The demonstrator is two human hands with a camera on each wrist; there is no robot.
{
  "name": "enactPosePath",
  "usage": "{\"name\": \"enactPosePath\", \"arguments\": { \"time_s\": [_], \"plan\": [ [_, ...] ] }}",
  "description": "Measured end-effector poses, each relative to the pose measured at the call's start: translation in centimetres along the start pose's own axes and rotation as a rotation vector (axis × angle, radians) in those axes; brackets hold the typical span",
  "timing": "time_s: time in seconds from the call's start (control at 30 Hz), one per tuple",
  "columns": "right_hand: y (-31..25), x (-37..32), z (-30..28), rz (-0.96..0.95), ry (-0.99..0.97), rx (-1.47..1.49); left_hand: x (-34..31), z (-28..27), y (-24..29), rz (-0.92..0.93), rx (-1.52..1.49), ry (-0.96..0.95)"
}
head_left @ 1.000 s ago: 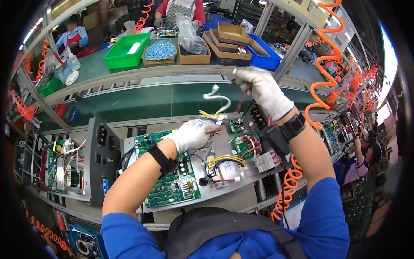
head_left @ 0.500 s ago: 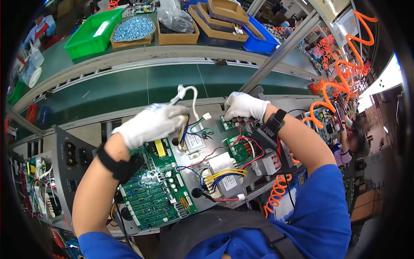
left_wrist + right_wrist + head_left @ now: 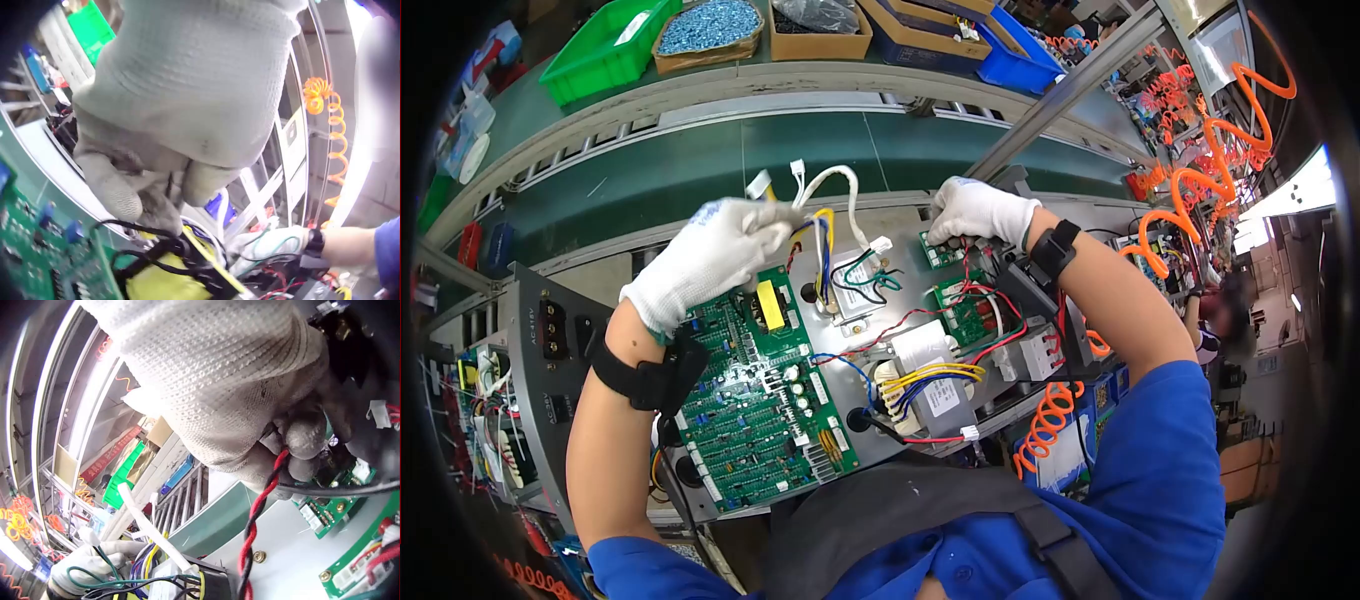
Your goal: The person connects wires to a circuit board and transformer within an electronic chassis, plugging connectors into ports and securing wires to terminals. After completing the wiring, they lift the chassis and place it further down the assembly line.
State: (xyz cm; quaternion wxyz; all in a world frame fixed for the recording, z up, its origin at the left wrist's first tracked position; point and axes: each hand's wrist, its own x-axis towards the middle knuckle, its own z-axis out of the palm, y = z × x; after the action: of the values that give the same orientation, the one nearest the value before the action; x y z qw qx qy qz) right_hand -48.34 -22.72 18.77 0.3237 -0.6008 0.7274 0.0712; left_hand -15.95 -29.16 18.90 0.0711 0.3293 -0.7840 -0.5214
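Left of centre in the head view, we see the left hand (image 3: 708, 250) with its fingers curled, pinching a wire bundle (image 3: 825, 262) of yellow, blue and white leads; two white connectors (image 3: 760, 185) stick out above the fingertips; which leads lie between thumb and finger we cannot tell. Right of the upper centre, the right hand (image 3: 982, 212) bends over a small green board (image 3: 940, 254); in the right wrist view its thumb and fingers pinch a twisted red-and-black lead (image 3: 253, 519), whose end is hidden in the glove.

Both hands work over a metal chassis (image 3: 912, 280) across the middle of the head view; a large green circuit board (image 3: 750, 400) fills the lower left of it, with a yellow-wrapped component (image 3: 771, 305) just above; a labelled metal block (image 3: 855, 290) sits near the centre, beside the bundle.

We judge the step in hand to be wiring, with the right hand probably guiding the lead's end at the small board; the next move seems to call for lining that end up squarely and pressing it home before letting go; the left hand, we think, should lead its bundle clear without tugging.
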Motion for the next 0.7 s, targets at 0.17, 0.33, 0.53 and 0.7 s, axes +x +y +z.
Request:
{"name": "enactPosePath", "arguments": {
  "time_s": [0.17,0.33,0.53,0.7],
  "plan": [
    [-0.6,0.3,0.4,0.044,-0.035,-0.034,-1.0,1.8,1.1,0.083,-0.171,0.087],
    [0.3,1.1,1.3,-0.099,0.13,-0.203,-1.0,2.2,-0.1,0.114,-0.03,0.138],
    [-0.2,-1.8,1.1,0.004,0.262,-0.281,-6.5,8.6,6.6,0.384,-0.133,0.227],
    [-4.1,-7.3,-0.6,-0.259,0.496,-0.103,-10.4,18.1,6.2,0.609,0.52,0.157]
  ]
}}
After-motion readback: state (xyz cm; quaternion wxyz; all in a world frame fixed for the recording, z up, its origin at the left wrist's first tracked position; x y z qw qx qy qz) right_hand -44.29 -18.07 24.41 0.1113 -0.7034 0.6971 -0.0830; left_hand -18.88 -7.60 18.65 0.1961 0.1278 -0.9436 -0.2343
